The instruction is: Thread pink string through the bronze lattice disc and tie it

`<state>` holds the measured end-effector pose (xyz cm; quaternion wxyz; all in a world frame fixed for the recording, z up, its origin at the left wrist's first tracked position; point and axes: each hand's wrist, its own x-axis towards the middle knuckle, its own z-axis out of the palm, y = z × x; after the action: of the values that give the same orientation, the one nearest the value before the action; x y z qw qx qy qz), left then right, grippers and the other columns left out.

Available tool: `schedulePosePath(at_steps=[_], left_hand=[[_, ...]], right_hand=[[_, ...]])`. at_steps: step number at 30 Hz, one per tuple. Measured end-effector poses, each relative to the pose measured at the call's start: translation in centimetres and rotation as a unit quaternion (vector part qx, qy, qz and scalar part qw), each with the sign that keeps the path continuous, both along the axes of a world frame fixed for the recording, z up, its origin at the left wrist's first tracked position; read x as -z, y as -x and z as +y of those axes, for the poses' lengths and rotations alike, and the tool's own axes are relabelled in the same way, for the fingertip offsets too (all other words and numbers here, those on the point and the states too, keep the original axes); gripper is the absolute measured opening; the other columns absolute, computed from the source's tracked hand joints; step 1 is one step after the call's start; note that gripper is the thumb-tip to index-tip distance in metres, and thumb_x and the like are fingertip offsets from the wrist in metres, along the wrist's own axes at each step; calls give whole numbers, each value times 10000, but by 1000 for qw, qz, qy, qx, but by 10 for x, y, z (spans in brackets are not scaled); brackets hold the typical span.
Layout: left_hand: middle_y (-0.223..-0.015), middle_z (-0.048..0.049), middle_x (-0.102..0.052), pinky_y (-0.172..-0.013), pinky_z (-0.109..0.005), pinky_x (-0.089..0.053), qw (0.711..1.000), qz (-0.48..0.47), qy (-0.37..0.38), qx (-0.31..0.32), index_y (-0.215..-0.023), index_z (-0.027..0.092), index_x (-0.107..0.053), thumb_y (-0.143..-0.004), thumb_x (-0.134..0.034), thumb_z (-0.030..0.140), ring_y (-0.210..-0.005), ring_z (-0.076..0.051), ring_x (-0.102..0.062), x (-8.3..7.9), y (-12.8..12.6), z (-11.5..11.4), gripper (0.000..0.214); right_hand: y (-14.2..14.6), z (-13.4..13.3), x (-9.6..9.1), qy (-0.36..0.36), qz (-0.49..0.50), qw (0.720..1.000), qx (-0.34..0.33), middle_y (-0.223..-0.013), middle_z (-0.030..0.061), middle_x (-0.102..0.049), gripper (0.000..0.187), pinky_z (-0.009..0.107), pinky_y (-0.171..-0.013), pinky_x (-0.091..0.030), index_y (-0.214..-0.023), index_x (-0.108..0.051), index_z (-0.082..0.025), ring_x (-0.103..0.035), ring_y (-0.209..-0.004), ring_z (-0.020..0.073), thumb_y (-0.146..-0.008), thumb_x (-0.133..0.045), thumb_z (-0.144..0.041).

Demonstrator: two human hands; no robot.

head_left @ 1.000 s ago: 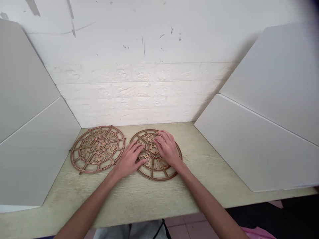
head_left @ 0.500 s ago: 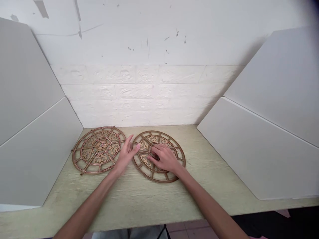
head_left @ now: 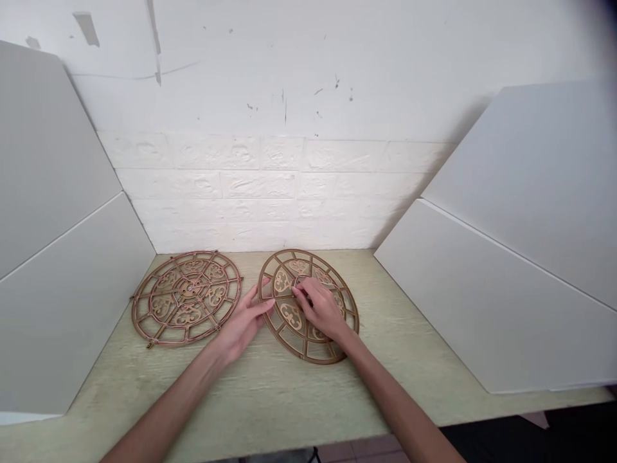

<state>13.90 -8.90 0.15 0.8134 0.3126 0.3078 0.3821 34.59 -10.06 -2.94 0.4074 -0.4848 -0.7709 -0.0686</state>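
Observation:
A round openwork wooden panel (head_left: pixel 290 316) with spokes and scroll cut-outs is tilted, its left side raised off the table. My left hand (head_left: pixel 247 318) grips its left rim, thumb on top and fingers beneath. At the panel's centre, my right hand (head_left: pixel 322 307) has its fingers bent and pinched; the hand covers what lies between them. Thin reddish lines show around the hub by those fingers. A second round openwork panel (head_left: pixel 187 315), edged in reddish lines and with small tabs on its rim, lies flat to the left of my left hand.
The pale green table (head_left: pixel 270 402) ends at a front edge near me. A white brick-pattern wall (head_left: pixel 260 186) stands behind it. Grey-white boards (head_left: pixel 62 302) close in the left side, and similar boards (head_left: pixel 463 302) the right.
My left hand has moved from beside the right panel's rim to a grip on it, and that panel's left side has risen. My right hand stays at the hub.

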Motion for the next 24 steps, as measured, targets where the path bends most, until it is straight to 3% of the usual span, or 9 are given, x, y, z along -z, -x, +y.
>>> schedulePosePath(at_steps=[4,9,14,20,24], left_hand=[[-1260,-100,-648,-880,-285,-557,998,-54,30,26,-1469,279,-379,-836,-679,92,-993,-174,-695,0,-5,-6,725],[-1177,-94,-679,-841,-250,-566,997,-27,75,-20,-1463,268,-376,-888,-592,44,-929,-146,-707,7,-6,-1,654],[-1099,-52,-697,-881,-280,-567,994,-56,83,-51,-1477,309,-396,-945,-547,97,-889,-130,-703,12,-2,7,592],[-1100,-112,-704,-931,-341,-568,992,-41,114,-35,-1160,135,-624,-968,-563,219,-944,-185,-700,12,1,7,219],[-1100,-98,-707,-911,-313,-578,989,-27,132,-60,-1087,120,-661,-984,-550,283,-885,-156,-689,10,2,8,222]], right_hand=[[4,-2,-2,-2,7,1000,-6,-779,41,-602,227,299,-684,-436,-820,-523,-203,-557,-734,177,-1023,-437,-256],[6,-2,-2,2,-26,999,-33,-798,32,-620,180,303,-713,-426,-852,-534,-196,-547,-761,175,-1016,-469,-229],[4,-1,-2,0,-58,998,-8,-850,53,-613,158,332,-784,-425,-864,-548,-193,-515,-834,195,-1005,-494,-240],[8,1,4,-9,-56,998,19,-895,67,-618,153,354,-784,-429,-874,-558,-202,-528,-860,206,-1000,-474,-220],[9,2,5,-24,-15,1000,12,-913,76,-630,133,374,-809,-461,-896,-576,-205,-558,-910,220,-993,-488,-229]])
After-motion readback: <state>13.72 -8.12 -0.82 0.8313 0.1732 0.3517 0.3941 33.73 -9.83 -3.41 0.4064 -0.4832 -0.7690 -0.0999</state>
